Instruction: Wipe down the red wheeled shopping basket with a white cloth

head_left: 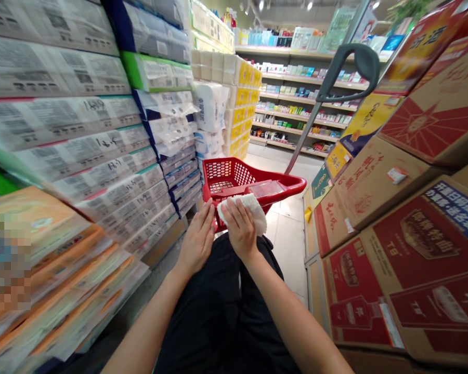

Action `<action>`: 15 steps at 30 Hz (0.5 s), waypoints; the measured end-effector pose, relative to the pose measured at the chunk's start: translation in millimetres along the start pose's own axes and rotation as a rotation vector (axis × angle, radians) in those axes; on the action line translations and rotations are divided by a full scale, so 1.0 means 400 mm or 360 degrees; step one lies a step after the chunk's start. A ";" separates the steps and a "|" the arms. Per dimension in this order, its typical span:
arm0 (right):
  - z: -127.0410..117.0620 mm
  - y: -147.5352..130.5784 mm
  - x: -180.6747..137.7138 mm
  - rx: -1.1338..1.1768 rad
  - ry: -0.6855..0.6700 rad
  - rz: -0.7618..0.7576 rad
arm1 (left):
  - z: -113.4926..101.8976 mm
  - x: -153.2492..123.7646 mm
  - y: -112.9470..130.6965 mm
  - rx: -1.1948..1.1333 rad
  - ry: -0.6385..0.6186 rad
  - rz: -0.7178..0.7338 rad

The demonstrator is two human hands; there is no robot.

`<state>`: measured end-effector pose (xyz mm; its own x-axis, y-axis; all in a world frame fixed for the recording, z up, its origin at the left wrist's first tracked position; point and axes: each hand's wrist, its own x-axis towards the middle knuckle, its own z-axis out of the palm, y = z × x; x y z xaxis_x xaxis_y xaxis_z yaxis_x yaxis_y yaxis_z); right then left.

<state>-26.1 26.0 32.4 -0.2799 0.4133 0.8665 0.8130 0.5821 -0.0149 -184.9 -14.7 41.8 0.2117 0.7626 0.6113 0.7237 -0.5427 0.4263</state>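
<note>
A red plastic shopping basket (234,174) with perforated walls and a long grey pull handle (349,72) is in front of my knees. My left hand (198,236) grips the basket's near left corner, fingers close together along the rim. On the near rim, my right hand (239,228) presses a folded white cloth (259,215), its fingers lying over the fabric. The cloth touches the basket's edge beside the folded red carrying handle. The undersides of both hands are hidden. Inside the basket, the visible part shows only its perforated walls and floor.
Tall stacks of wrapped tissue packs (101,135) line the left side. Orange packs (42,249) lie lower at the near left. Printed cartons (413,249) are piled on the right. Stocked shelves (296,98) stand beyond the tiled aisle floor (284,223).
</note>
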 end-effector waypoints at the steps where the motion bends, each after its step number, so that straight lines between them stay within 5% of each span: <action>1: -0.006 0.023 -0.002 -0.0016 -0.0024 -0.0055 | 0.000 0.001 0.001 -0.0003 -0.0003 -0.0003; 5: -0.048 0.123 -0.017 -0.0098 -0.0050 -0.0102 | 0.000 0.004 0.005 -0.0010 -0.0003 -0.0017; 9: -0.078 0.175 -0.029 -0.0170 0.0040 0.0119 | 0.000 0.004 0.009 -0.0010 -0.0003 -0.0026; 15: -0.046 0.059 -0.006 -0.0062 0.0126 0.0367 | -0.003 0.000 0.002 -0.0002 -0.0008 -0.0008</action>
<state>3.1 26.0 39.2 -0.0450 0.4751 0.8788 0.8702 0.4507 -0.1990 -185.3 -15.4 43.1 0.2115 0.7670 0.6058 0.7238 -0.5394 0.4302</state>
